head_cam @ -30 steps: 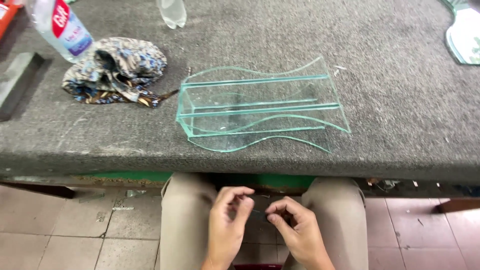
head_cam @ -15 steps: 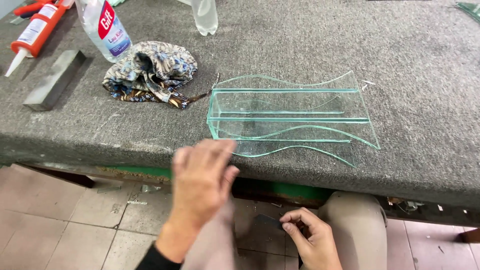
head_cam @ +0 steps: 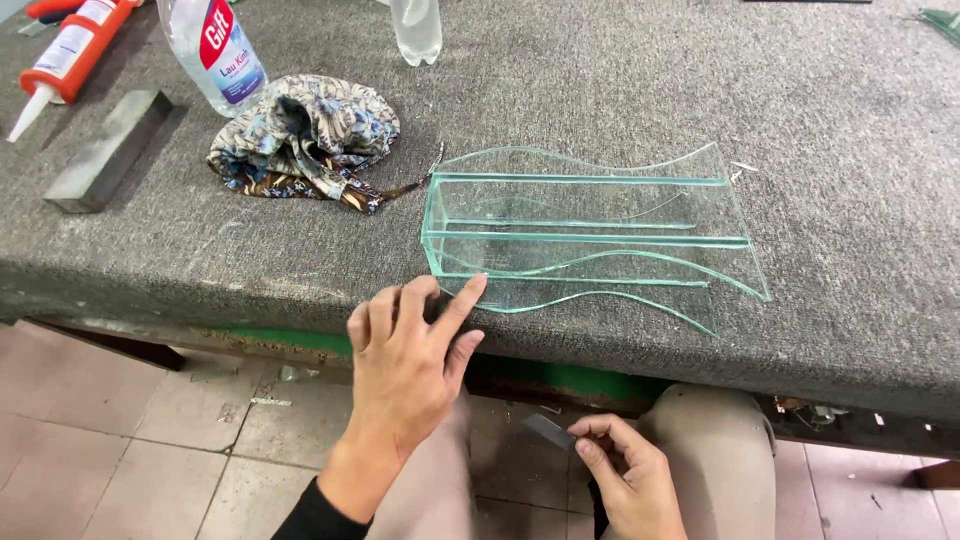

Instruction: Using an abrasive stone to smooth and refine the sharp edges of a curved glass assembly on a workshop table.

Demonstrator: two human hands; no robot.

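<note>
A clear glass box with wavy side panels (head_cam: 590,235) lies on its side on the grey carpeted bench (head_cam: 700,90). My left hand (head_cam: 410,360) is raised to the bench's front edge, fingers spread, the index fingertip touching the near left corner of the glass. My right hand (head_cam: 625,475) stays low over my lap and pinches a small thin grey blade-like piece (head_cam: 550,432) between thumb and fingers.
A crumpled patterned cloth (head_cam: 305,140) lies left of the glass. Behind it stand a clear spray bottle (head_cam: 215,50) and a second bottle (head_cam: 415,28). A red sealant tube (head_cam: 70,55) and a grey block (head_cam: 108,148) sit at far left.
My left hand has risen from my lap to the bench edge and now touches the glass corner. My right hand stays low, holding the small piece. The view shifted left.
</note>
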